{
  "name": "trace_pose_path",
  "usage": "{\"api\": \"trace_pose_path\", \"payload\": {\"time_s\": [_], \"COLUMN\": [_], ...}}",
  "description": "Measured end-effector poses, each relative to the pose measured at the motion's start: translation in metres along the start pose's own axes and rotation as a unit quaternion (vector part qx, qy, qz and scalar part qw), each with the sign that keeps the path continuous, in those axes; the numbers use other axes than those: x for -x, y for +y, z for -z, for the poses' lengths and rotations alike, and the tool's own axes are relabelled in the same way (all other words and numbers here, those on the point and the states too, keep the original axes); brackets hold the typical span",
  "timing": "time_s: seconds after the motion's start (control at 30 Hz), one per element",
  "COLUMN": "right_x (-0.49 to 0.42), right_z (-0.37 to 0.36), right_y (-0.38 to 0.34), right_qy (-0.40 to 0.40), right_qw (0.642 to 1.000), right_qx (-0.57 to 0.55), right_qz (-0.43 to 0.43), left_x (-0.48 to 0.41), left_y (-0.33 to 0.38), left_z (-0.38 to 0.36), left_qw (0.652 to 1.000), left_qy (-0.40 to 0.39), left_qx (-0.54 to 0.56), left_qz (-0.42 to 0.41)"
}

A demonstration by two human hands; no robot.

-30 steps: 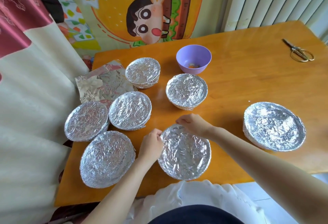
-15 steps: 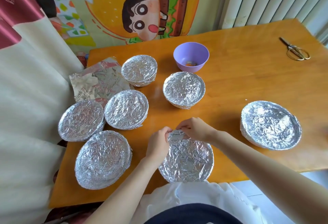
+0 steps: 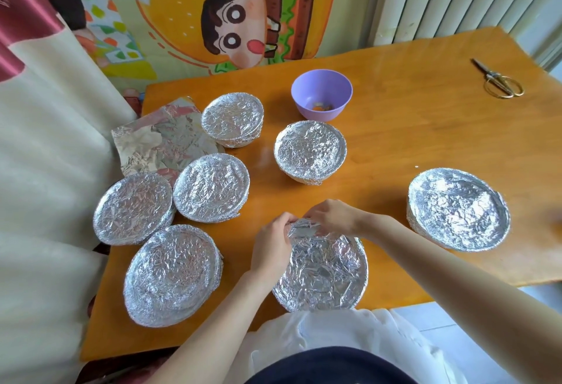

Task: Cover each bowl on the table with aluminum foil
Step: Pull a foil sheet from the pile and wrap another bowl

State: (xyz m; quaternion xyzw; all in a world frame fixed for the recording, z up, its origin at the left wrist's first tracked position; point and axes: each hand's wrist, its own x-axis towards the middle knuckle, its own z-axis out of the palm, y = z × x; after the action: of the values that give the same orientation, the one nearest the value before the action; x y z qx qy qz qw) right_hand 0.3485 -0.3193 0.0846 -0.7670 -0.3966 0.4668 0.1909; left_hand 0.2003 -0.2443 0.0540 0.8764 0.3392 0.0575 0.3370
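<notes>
On table (image 3: 395, 146), crinkled foil-covered bowl (image 3: 322, 274)

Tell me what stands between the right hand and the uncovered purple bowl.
A foil-covered bowl sits on the table directly between the purple bowl and the right hand, which pinches the nearest bowl's foil. Reaching over looks feasible.

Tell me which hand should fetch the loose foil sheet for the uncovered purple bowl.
Left. The loose foil sheet lies on the table's left side, the same side as the left hand; the right hand would probably have to cross over it. Both pinch the nearest bowl's foil cover at its far rim.
</notes>
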Motion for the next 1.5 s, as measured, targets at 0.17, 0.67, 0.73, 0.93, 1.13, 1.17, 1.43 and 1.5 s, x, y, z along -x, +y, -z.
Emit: {"api": "trace_pose_path", "payload": {"time_s": [0.17,0.67,0.73,0.93,1.13,1.17,1.43,1.5], "right_x": [0.003,-0.007,-0.004,-0.005,-0.006,-0.006,-0.014,-0.014], "right_z": [0.006,0.004,0.002,0.01,0.005,0.005,-0.007,-0.01], "right_y": [0.0,0.009,0.01,0.01,0.003,0.003,0.016,0.018], "right_qy": [-0.019,-0.014,-0.013,-0.047,-0.017,-0.021,0.112,0.123], "right_qw": [1.0,0.996,0.996,0.99,0.997,0.997,0.993,0.991], "right_qx": [0.001,-0.085,-0.082,-0.133,-0.062,-0.06,0.034,0.033], "right_qz": [0.013,-0.023,-0.023,-0.015,-0.031,-0.031,0.03,0.033], "left_x": [-0.004,-0.004,0.0,-0.001,0.002,0.001,-0.003,-0.002], "left_y": [0.001,0.01,0.01,0.013,0.013,0.013,0.003,0.001], "left_z": [0.003,0.004,0.002,0.005,0.004,0.004,0.004,0.004], "left_qw": [1.0,0.999,0.999,0.999,0.999,0.999,0.995,0.994], "left_qy": [-0.002,0.005,0.001,0.017,0.008,0.006,0.021,0.011], "left_qx": [0.017,0.015,0.013,0.017,0.006,0.003,-0.083,-0.08], "left_qz": [-0.006,-0.047,-0.043,-0.034,-0.036,-0.033,0.054,0.08]}}
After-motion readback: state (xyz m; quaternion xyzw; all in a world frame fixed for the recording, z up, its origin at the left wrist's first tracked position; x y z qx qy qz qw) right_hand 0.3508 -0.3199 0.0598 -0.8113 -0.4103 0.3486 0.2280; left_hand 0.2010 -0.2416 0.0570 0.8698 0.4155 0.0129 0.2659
